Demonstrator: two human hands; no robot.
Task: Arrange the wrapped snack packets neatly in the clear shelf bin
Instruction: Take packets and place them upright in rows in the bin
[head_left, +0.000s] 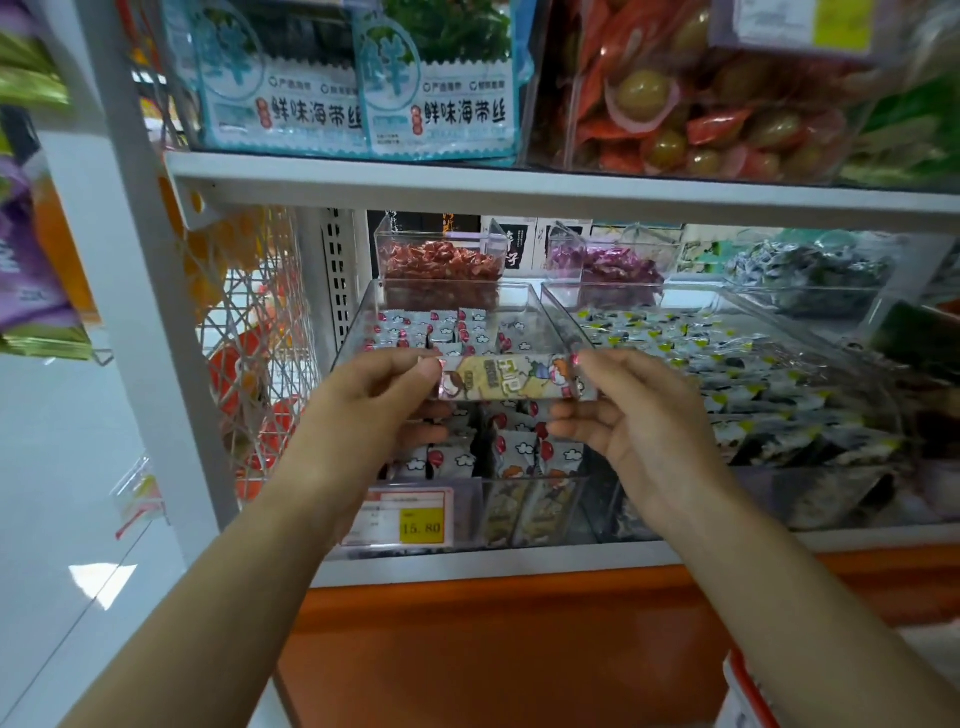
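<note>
- Right, we have the left hand (374, 410) and the right hand (639, 415) facing each other over the clear shelf bin (358, 325), with a long wrapped snack packet (506, 378) stretched flat between them.
- Each hand pinches one end, thumb on top and fingers curled beneath; neither is spread wide.
- The packet hangs level above the middle of the bin, apart from the loose packets (514, 452) lying below it. Further in, the back rows (441, 332) stand fairly orderly.
- We judge this to be the placing step, with much of the tidying not yet done, since that front heap looks jumbled.
- To do it well, we keep the packet square to the bin's side walls and lower both ends together, so neither dips first.
- We seat it up against the back rows rather than on top of the heap.
- We let go only once it rests, sliding the fingers outward and not upward, because that glossy wrapper probably skids easily.
- We mind the right wall too: the neighbouring bin (753, 364) of dark packets sits just beside it, and a knuckle could catch the divider.
</note>
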